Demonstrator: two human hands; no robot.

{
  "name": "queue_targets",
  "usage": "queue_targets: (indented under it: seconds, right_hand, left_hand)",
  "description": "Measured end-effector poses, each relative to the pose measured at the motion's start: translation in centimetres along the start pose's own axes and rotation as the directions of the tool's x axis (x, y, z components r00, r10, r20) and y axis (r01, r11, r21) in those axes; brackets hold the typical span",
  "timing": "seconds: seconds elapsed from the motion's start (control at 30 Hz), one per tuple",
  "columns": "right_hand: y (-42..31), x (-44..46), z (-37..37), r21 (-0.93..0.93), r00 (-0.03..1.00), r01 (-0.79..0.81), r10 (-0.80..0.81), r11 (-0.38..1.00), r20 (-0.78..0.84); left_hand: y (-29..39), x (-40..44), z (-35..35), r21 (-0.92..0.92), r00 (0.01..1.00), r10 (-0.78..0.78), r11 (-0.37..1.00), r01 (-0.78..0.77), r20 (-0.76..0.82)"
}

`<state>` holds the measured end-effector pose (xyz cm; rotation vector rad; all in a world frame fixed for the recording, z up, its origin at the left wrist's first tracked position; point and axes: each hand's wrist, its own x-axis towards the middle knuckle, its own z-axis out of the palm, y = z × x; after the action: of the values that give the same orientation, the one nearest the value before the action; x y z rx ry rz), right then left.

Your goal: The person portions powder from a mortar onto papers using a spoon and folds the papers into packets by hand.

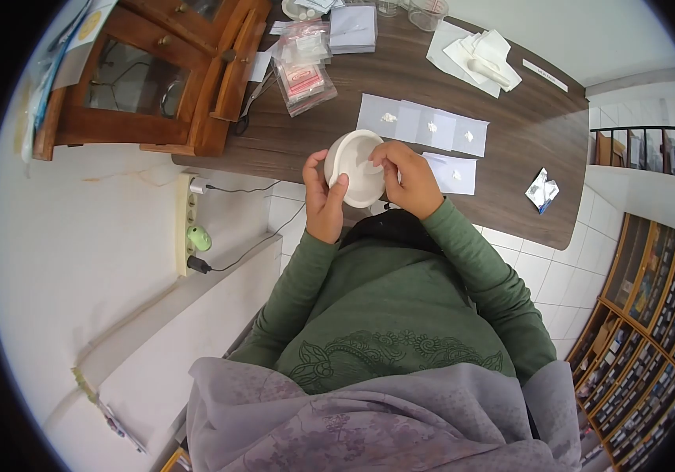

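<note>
My left hand [325, 197] is wrapped round the side of a white mortar [342, 157], thumb at the rim. The mortar is tilted, its bowl turned towards my right hand [410, 179]. The fingers of that hand are bent together inside the near rim; a small pale piece seems to show at their tips, too indistinct to name. Just beyond, several white paper sheets [367, 134] lie on the table, each with a small heap of white powder [432, 127]. Another sheet [463, 185] with powder lies nearer my right hand.
A white pestle [488, 72] rests on crumpled tissue at the back of the dark wooden table [510, 206]. A torn foil sachet [542, 191] lies at right. Plastic bags [303, 75], a paper stack [352, 30] and a wooden glass-fronted cabinet [136, 82] stand at left.
</note>
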<state>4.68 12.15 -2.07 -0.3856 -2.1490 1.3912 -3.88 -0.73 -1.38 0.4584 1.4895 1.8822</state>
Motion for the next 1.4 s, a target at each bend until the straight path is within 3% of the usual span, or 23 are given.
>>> queue_targets:
  seconds: [0.17, 0.37, 0.47, 0.57, 0.67, 1.13, 1.27, 1.4]
  right_hand:
    - [0.8, -0.8, 1.2, 0.178, 0.965, -0.258, 0.262, 0.95, 0.003]
    - [-0.1, -1.2, 1.6, 0.455, 0.886, -0.451, 0.447, 0.768, 0.123]
    - [-0.3, -0.6, 1.2, 0.524, 0.922, -0.353, 0.384, 0.775, 0.054]
    - [-0.5, 0.6, 0.4, 0.334, 0.961, -0.214, 0.259, 0.918, -0.096]
    - [-0.3, 1.3, 0.0, 0.081, 0.993, -0.058, 0.066, 0.995, -0.102]
    - [-2.1, 0.2, -0.1, 0.052, 1.0, 0.003, -0.001, 0.999, -0.026]
    - [-2.6, -0.1, -0.7, 0.057, 0.998, -0.024, 0.02, 0.998, 0.06]
    - [-2.5, 0.9, -1.7, -0.061, 0.988, 0.155, -0.157, 0.986, -0.013]
  left_hand:
    - [-0.2, 0.1, 0.0, 0.071, 0.996, 0.087, 0.994, -0.088, 0.021]
    - [-0.6, 0.2, 0.0, 0.136, 0.991, 0.136, 0.981, -0.136, 0.01]
    - [-0.7, 0.2, -0.1, 0.106, 0.994, 0.108, 0.989, -0.106, -0.018]
    - [-0.6, 0.1, 0.2, 0.049, 0.998, 0.047, 0.998, -0.045, -0.042]
    - [-0.2, -0.1, 0.6, 0.087, 0.999, 0.027, 0.996, -0.024, -0.034]
    - [0.1, 0.0, 0.7, -0.031, 0.998, 0.059, 0.998, -0.058, 0.019]
    - [0.2, 0.0, 0.9, 0.017, 0.998, 0.057, 0.998, -0.057, 0.017]
    - [0.6, -0.1, 1.1, 0.009, 0.994, 0.098, 0.995, -0.098, 0.054]
